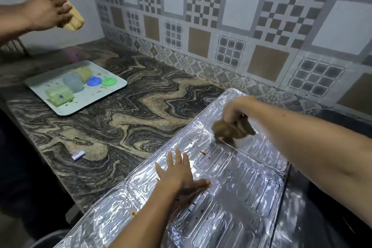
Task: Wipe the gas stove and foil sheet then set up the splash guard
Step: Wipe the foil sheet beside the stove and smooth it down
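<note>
- The foil sheet lies flat on the table, its right edge over the dark gas stove.
- The left hand is spread flat, pinning the sheet.
- The right hand pinches a brown cloth against the far panel.
- To wipe well: keep the left hand pressing, follow the embossed grooves, and sweep the orange crumbs off 1 edge.
</note>
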`<state>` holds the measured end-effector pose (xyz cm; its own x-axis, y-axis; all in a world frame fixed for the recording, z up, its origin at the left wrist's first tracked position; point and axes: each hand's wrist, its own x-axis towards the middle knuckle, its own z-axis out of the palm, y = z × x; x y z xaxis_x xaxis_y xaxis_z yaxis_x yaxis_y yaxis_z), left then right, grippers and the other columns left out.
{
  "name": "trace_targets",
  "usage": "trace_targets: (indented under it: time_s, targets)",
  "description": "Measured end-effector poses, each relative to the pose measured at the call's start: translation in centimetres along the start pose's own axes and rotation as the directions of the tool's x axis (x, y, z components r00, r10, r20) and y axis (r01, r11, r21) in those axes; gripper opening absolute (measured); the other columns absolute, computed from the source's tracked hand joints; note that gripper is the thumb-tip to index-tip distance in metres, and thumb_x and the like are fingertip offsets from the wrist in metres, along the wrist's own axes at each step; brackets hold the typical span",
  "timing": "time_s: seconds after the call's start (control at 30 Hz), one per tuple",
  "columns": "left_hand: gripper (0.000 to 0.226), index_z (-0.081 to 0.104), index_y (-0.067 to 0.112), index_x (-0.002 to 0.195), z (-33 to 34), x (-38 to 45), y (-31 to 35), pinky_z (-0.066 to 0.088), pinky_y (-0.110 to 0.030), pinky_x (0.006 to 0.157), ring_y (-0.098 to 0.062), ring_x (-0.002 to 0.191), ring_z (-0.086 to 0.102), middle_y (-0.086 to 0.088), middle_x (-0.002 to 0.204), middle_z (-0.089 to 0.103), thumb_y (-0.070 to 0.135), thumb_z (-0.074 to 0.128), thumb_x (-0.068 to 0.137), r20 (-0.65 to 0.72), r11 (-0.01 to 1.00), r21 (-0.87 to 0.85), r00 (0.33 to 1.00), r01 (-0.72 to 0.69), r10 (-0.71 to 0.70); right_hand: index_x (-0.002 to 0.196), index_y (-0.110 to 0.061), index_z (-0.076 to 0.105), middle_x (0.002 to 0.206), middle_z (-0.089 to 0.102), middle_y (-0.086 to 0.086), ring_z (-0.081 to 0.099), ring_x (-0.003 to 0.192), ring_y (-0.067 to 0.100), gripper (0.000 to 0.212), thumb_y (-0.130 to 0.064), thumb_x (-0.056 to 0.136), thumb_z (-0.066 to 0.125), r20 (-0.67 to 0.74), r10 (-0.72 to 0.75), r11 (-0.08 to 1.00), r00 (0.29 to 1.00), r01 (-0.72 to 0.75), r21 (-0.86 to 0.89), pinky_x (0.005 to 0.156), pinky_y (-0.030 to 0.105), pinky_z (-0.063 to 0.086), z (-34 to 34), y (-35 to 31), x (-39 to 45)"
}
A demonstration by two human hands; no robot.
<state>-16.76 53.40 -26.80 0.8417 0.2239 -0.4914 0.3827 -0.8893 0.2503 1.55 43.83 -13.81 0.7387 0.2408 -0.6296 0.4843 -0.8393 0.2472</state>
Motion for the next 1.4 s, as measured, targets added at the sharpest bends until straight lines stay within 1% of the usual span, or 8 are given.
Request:
trace_targets:
  time_s: [0.13,0.3,0.63,0.8,0.9,1.07,1.23,1.4]
  targets:
    - [0.119,-0.01,0.015,0.153,0.2,0.2,-0.2,-0.005,-0.068,0.111,-0.029,0.147,-0.018,-0.005,0.159,-0.024,0.083,0.045,0.071,0.003,1.0,0.013,1.0,0.014,-0.014,0.105,-0.011,0.059,0.079,0.055,0.001,0.054,0.067,0.016,0.018,-0.017,0.091,0.05,-0.3,-0.11,0.986,0.948,0.142,0.089,0.059,0.028,0.046,-0.4,-3.6,0.4]
    - [0.118,-0.01,0.016,0.153,0.0,0.3,0.0,-0.005,-0.067,0.111,-0.028,0.147,-0.019,-0.004,0.159,-0.024,0.083,0.045,0.072,0.007,1.0,0.01,1.0,0.02,-0.021,0.115,-0.007,0.057,0.109,0.06,0.009,0.061,0.093,0.023,0.028,-0.018,0.09,0.053,-0.17,-0.114,0.994,0.979,0.112,-0.02,0.072,0.031,0.047,3.0,-4.9,0.6]
    - [0.117,-0.006,0.016,0.154,-0.2,0.1,-0.1,-0.005,-0.068,0.111,-0.028,0.148,-0.017,-0.004,0.159,-0.023,0.082,0.046,0.072,-0.006,1.0,-0.027,1.0,0.006,-0.006,0.082,-0.012,0.067,0.091,0.062,0.005,0.055,0.084,0.024,0.01,-0.021,0.079,0.066,0.16,0.07,0.976,0.985,-0.035,-0.213,0.077,0.028,0.045,2.5,0.6,-1.8]
    - [0.114,-0.004,0.013,0.154,-0.6,0.0,-0.7,0.001,-0.066,0.113,-0.03,0.148,-0.011,-0.008,0.161,-0.016,0.078,0.048,0.076,-0.027,0.995,-0.084,0.998,-0.051,0.048,0.085,-0.011,0.059,0.068,0.055,0.004,0.049,0.053,0.016,0.008,-0.009,0.088,0.052,-0.241,-0.099,0.983,0.965,0.133,0.127,0.046,0.026,0.043,0.4,-1.4,-1.3]
    - [0.113,-0.003,0.007,0.153,-0.6,-0.4,-1.1,0.002,-0.065,0.114,-0.031,0.148,-0.01,-0.011,0.16,-0.015,0.075,0.048,0.078,-0.027,0.998,-0.017,0.998,-0.062,0.061,0.111,-0.013,0.06,0.094,0.062,0.005,0.055,0.069,0.016,0.021,-0.015,0.094,0.048,-0.35,-0.235,0.945,0.907,0.298,0.137,0.059,0.027,0.047,1.9,-5.3,0.5]
    - [0.118,-0.008,0.005,0.152,-0.4,-0.6,-0.8,0.0,-0.063,0.114,-0.03,0.148,-0.013,-0.011,0.16,-0.018,0.076,0.049,0.076,0.002,0.999,0.032,1.0,-0.023,0.023,0.121,-0.022,0.059,0.116,0.062,0.007,0.058,0.106,0.027,0.035,-0.01,0.089,0.048,-0.248,-0.412,0.911,0.877,0.403,-0.09,0.085,0.034,0.046,5.4,-7.6,0.5]
    - [0.118,-0.005,0.004,0.152,-0.5,-0.7,-0.6,0.0,-0.063,0.115,-0.029,0.148,-0.012,-0.011,0.16,-0.017,0.076,0.05,0.076,-0.002,1.0,0.014,1.0,-0.013,0.013,0.105,-0.02,0.065,0.083,0.063,-0.001,0.058,0.069,0.019,0.026,-0.009,0.088,0.048,0.196,-0.258,0.921,0.946,0.302,-0.244,0.06,0.026,0.047,6.2,-3.2,-1.7]
    - [0.111,-0.003,0.006,0.153,-0.6,-1.4,-0.8,0.001,-0.06,0.116,-0.028,0.149,-0.011,-0.01,0.16,-0.017,0.072,0.05,0.08,-0.019,0.999,0.015,0.999,-0.04,0.04,0.118,-0.015,0.061,0.11,0.066,0.009,0.056,0.079,0.023,0.03,-0.018,0.091,0.046,0.31,-0.098,0.86,0.946,0.237,-0.451,0.07,0.03,0.046,6.3,-1.3,-4.0]
